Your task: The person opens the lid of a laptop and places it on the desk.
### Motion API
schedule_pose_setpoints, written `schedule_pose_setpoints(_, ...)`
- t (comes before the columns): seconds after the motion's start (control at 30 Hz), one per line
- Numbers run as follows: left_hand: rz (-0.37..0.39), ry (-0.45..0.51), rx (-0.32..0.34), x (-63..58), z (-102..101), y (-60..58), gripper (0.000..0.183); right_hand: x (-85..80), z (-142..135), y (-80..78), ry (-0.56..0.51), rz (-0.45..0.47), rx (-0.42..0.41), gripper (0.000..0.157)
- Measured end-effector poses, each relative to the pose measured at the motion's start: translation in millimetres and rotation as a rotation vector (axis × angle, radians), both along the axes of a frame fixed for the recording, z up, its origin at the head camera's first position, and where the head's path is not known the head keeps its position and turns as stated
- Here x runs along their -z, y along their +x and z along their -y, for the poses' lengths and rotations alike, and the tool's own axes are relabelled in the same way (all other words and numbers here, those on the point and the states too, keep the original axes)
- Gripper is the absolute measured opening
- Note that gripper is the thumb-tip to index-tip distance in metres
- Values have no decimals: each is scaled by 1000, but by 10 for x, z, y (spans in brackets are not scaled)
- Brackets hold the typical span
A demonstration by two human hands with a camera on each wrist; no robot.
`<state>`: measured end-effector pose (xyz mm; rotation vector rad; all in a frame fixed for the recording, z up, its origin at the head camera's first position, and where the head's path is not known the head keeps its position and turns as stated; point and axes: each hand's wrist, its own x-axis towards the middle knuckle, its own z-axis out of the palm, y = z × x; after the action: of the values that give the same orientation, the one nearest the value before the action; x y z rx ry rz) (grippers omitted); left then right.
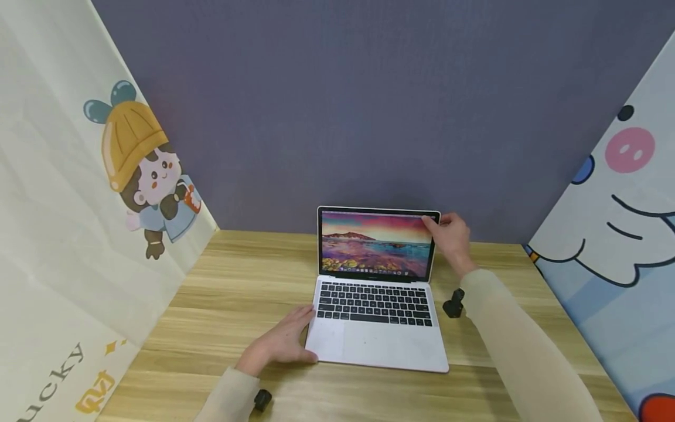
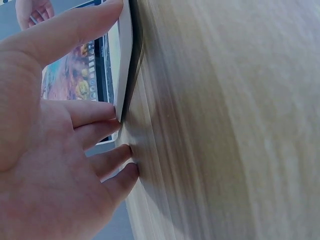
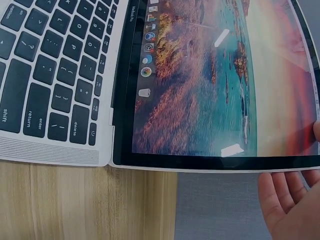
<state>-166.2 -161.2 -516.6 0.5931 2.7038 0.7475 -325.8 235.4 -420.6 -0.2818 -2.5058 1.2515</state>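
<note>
A laptop (image 1: 377,343) lies with its lid up and its screen (image 1: 377,243) lit, showing a colourful seaside picture. My right hand (image 1: 452,234) pinches the lid's upper right corner, thumb on the front of the screen and fingers behind it. In the right wrist view, those fingers (image 3: 282,192) show past the lid's edge. My left hand (image 1: 287,340) rests at the base's front left corner with fairly straight fingers. Its thumb touches the front edge and some fingertips meet the left side, as the left wrist view shows; the lower fingers (image 2: 120,182) reach down to the tabletop.
The laptop stands on a wood-grain table (image 1: 211,305). A dark grey-blue panel (image 1: 369,105) rises behind it. White cartoon-printed sheets flank the left (image 1: 53,205) and right (image 1: 596,234). Small black devices (image 1: 453,305) sit by both wrists.
</note>
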Motion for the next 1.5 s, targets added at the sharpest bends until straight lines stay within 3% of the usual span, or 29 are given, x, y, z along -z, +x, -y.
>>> schedule_pose_setpoints(0.57, 16, -5, -4, 3, -7, 5, 108, -50, -114, 135, 14, -29, -101, 61)
schedule_pose_setpoints(0.83, 14, 10, 2, 4, -5, 13, 109, -49, -250, 225, -81, -25, -116, 55)
schedule_pose_setpoints(1.1, 0, 14, -6, -2, 4, 12, 109, -21, -380, 398, -159, -68, -104, 48)
schedule_pose_setpoints(1.33, -8, 11, -8, 11, 3, 5, 109, 48, -497, 592, -97, -56, -81, 49)
schedule_pose_setpoints(1.5, -1, 11, -16, -11, -2, 8, 108, 77, -542, 725, -130, -33, -110, 51)
